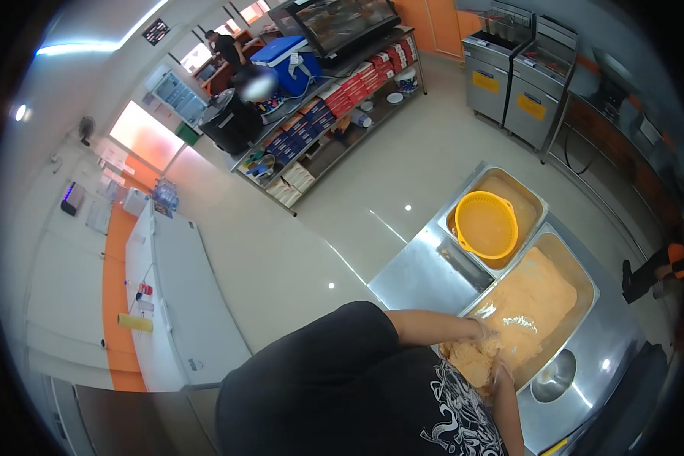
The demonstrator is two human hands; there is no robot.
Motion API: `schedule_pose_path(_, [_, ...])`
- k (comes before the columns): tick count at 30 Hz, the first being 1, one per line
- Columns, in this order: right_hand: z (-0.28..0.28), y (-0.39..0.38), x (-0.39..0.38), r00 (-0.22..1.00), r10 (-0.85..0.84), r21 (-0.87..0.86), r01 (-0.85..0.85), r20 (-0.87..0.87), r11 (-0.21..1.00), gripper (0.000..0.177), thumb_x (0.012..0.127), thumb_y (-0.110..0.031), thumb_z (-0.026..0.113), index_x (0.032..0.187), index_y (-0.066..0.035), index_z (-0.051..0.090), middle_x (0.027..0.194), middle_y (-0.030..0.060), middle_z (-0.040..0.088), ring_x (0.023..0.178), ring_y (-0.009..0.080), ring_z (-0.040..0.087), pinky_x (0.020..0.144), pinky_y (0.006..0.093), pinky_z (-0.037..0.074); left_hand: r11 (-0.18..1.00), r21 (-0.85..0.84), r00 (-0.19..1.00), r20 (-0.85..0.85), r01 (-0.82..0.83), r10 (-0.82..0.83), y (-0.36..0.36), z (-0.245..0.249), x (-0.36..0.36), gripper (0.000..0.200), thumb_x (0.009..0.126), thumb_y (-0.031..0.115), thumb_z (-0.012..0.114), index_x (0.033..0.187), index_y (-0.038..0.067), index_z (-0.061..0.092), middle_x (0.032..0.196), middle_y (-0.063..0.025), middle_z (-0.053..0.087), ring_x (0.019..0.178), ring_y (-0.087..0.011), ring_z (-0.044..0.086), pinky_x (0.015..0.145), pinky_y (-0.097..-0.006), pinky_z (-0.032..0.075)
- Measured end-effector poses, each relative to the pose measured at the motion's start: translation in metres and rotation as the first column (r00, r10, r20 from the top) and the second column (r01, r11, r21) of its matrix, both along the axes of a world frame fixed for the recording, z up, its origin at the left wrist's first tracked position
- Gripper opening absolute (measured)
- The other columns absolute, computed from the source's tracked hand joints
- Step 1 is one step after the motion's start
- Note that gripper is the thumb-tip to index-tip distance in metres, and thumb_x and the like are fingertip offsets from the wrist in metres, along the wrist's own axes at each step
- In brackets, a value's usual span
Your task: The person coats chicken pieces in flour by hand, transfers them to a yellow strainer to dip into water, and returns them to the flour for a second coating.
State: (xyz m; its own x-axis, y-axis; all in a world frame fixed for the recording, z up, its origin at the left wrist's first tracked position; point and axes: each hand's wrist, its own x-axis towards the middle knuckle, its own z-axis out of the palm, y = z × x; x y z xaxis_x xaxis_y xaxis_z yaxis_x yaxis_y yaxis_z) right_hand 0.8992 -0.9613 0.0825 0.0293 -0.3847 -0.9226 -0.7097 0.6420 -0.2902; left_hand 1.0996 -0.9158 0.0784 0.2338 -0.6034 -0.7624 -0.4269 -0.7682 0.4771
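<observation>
Both of my gloved hands are down in a steel pan of orange-tinted flour (543, 292) set into a stainless counter (422, 277). My left hand (485, 330) and my right hand (501, 371) close around a lumpy flour-coated piece of food (470, 357) at the pan's near end. Flour covers the gloves and fingers, so the fingers are hard to make out. My black printed shirt fills the lower middle of the view.
A yellow plastic strainer basket (485, 224) sits in a second pan beyond. A small steel bowl (552, 376) lies by my right arm. Two fryers (520, 72) stand at the back, a stocked shelf rack (334, 102) with people behind it, and a white chest freezer (171, 292) on the left.
</observation>
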Motion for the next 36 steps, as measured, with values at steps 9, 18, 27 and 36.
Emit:
schedule_pose_path(9, [-0.019, 0.019, 0.038, 0.863, -0.236, 0.168, 0.178, 0.447, 0.97, 0.054, 0.093, -0.042, 0.055, 0.128, -0.002, 0.057, 0.123, 0.0246, 0.062, 0.108, 0.0395, 0.063, 0.088, 0.0463, 0.051, 0.945, -0.055, 0.941, 0.088, -0.322, 0.326, 0.009, -0.013, -0.018, 0.084, 0.076, 0.074, 0.066, 0.111, -0.002, 0.07, 0.105, -0.0193, 0.071, 0.099, -0.0316, 0.069, 0.086, -0.041, 0.053])
schedule_pose_path(18, [0.039, -0.023, 0.038, 0.939, 0.325, -0.438, -0.342, -0.115, 0.832, 0.056, 0.087, -0.038, 0.068, 0.128, -0.001, 0.056, 0.118, 0.024, 0.064, 0.101, 0.0371, 0.065, 0.079, 0.045, 0.053, 0.943, -0.287, 0.985, -0.096, -0.168, 0.146, 0.011, 0.087, 0.009, 0.056, 0.085, 0.045, 0.069, 0.119, 0.001, 0.066, 0.119, -0.0233, 0.066, 0.111, -0.0354, 0.065, 0.095, -0.0414, 0.05])
schedule_pose_path(27, [0.018, -0.12, 0.042, 0.935, 0.329, -0.64, -0.175, 0.129, 0.749, 0.037, 0.094, -0.023, 0.059, 0.12, 0.002, 0.059, 0.113, 0.0232, 0.066, 0.102, 0.0334, 0.065, 0.085, 0.0426, 0.05, 0.902, -0.084, 0.858, 0.357, 0.423, -0.369, 0.003, 0.096, 0.018, 0.042, 0.079, 0.026, 0.069, 0.113, 0.001, 0.067, 0.103, -0.0238, 0.07, 0.095, -0.0382, 0.068, 0.081, -0.0429, 0.055])
schedule_pose_path(36, [-0.066, -0.068, 0.053, 0.366, 0.922, -0.716, -0.611, 0.126, 0.34, 0.057, 0.103, -0.035, 0.039, 0.148, 0.0, 0.038, 0.155, 0.0192, 0.037, 0.145, 0.0337, 0.03, 0.121, 0.0401, 0.02, 0.582, -0.598, 0.721, 0.692, 0.55, 0.029, -0.037, -0.015, 0.021, 0.022, 0.091, 0.017, 0.05, 0.096, 0.007, 0.068, 0.082, -0.0064, 0.063, 0.077, -0.0264, 0.061, 0.069, -0.0396, 0.052])
